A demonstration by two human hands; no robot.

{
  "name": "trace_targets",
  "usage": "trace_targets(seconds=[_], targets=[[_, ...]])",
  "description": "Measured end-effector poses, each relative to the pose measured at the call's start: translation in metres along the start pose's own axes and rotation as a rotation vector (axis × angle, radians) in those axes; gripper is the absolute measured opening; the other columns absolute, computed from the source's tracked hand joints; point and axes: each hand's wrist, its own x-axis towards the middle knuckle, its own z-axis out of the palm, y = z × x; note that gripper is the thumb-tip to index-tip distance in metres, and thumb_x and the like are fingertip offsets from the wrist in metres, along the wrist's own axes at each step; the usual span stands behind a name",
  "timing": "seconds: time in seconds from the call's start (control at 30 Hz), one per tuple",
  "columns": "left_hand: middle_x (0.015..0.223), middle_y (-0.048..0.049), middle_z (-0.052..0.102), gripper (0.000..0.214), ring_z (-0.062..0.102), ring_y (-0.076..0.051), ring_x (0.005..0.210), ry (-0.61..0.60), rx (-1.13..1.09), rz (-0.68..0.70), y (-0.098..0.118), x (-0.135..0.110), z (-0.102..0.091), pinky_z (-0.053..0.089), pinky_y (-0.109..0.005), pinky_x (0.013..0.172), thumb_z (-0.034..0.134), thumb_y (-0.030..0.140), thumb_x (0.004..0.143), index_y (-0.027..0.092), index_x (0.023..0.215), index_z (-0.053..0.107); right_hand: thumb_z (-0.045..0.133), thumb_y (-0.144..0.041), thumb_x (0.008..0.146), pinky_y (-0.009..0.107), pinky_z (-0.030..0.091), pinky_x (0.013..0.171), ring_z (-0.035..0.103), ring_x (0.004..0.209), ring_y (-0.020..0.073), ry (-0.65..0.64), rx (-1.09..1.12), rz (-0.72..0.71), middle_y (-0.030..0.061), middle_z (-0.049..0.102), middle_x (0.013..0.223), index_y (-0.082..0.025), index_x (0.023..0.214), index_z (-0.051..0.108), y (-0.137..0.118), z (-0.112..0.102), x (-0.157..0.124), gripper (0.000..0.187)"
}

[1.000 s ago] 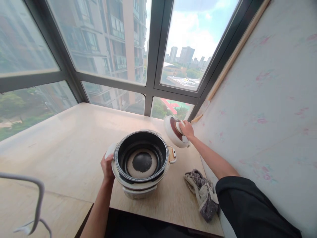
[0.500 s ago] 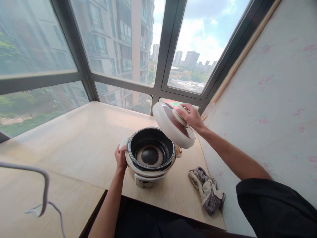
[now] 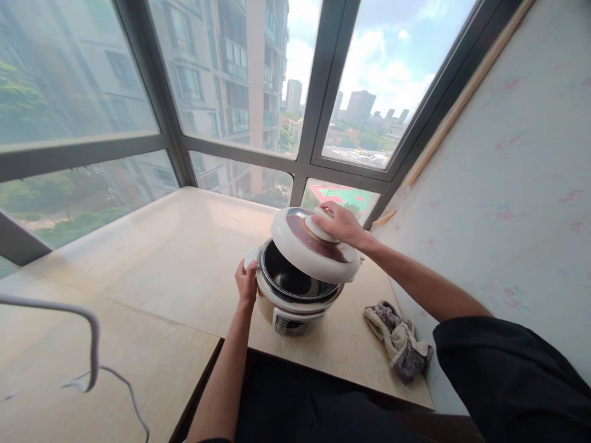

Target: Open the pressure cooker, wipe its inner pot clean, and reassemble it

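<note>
A white rice cooker (image 3: 290, 309) with a dark inner pot stands near the front edge of the pale wooden counter (image 3: 184, 258). My left hand (image 3: 246, 283) grips the cooker's left handle, fingers closed round it. My right hand (image 3: 338, 224) holds the knob of the white lid (image 3: 305, 249), which has a dark red top. The lid hangs tilted just above the cooker's opening and covers most of it; the front left of the pot still shows.
A crumpled grey and beige cloth (image 3: 399, 340) lies on the counter to the right of the cooker, by the wall (image 3: 508, 184). Large windows (image 3: 231, 80) run along the back. A white cable (image 3: 92, 344) loops over the counter at the left.
My right hand has carried the lid from the back right corner up and over the cooker, lowering it close to the opening. My left hand has stayed on the handle. The camera has shifted.
</note>
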Motion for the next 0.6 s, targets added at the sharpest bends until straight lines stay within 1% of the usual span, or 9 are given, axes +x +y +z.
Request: trace_targets(seconds=[0.13,0.27,0.47,0.6], targets=[[0.067,0.0015,0.054,0.033,0.046,-0.014,0.064,-0.011,0.006,0.015,0.0,-0.001,-0.001,0.038,-0.026,0.061,0.064,0.049,0.071,0.015,0.075,0.062,0.06,-0.047,0.087,0.037,0.048,0.089,0.064,0.104,0.027,-0.025,-0.075,0.002,0.0102,0.07,0.116,-0.02,0.114,0.064,-0.004,0.012,-0.003,0.039],[0.067,0.0016,0.053,0.033,0.045,-0.014,0.064,-0.02,0.022,0.033,0.0,-0.002,-0.002,0.037,-0.025,0.059,0.064,0.048,0.072,0.016,0.074,0.062,0.057,-0.049,0.089,0.038,0.048,0.088,0.064,0.104,0.0276,-0.053,-0.11,-0.01,0.0111,0.069,0.117,-0.02,0.114,0.063,-0.008,0.021,-0.012,0.039],[0.069,0.0013,0.053,0.032,0.045,-0.014,0.065,-0.033,0.021,0.038,-0.003,-0.001,-0.002,0.037,-0.025,0.059,0.063,0.048,0.074,0.016,0.075,0.062,0.055,-0.05,0.092,0.038,0.048,0.086,0.063,0.107,0.0292,-0.086,-0.18,-0.028,0.0113,0.067,0.119,-0.021,0.118,0.06,-0.015,0.028,-0.03,0.039],[0.07,0.001,0.054,0.031,0.046,-0.015,0.068,-0.031,0.013,0.039,-0.005,-0.001,-0.002,0.039,-0.025,0.061,0.063,0.047,0.074,0.016,0.076,0.062,0.055,-0.049,0.092,0.037,0.048,0.085,0.063,0.107,0.0291,-0.12,-0.205,-0.005,0.0107,0.065,0.122,-0.023,0.121,0.059,-0.024,0.032,-0.037,0.039]])
